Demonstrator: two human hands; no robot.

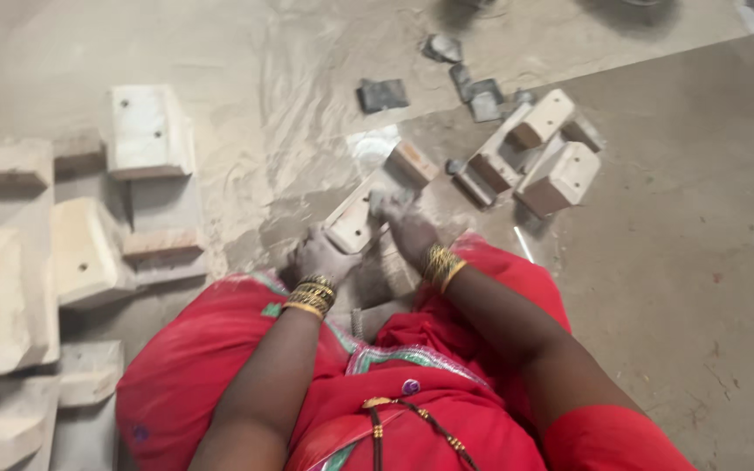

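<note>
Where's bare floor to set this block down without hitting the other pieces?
Bare floor lies right of the right hand, below the cluster of blocks. The dusty floor above the held block and left of the dark scraps is also open. Left of the left hand, stacked blocks crowd everything.

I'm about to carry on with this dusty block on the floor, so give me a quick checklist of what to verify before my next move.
1. Left hand on the near end of the pale block: ok, it touches the block there.
2. Right hand on the block: ok, it rests on the block's side.
3. Block's far end resting on the floor: cannot tell, motion blur hides the contact.
4. Finished blocks apart from the hands: ok, they lie beyond, to the right.
5. Dark metal pieces out of the way: ok, farther off.
6. Bangles away from the block: ok, on the wrists.
</note>
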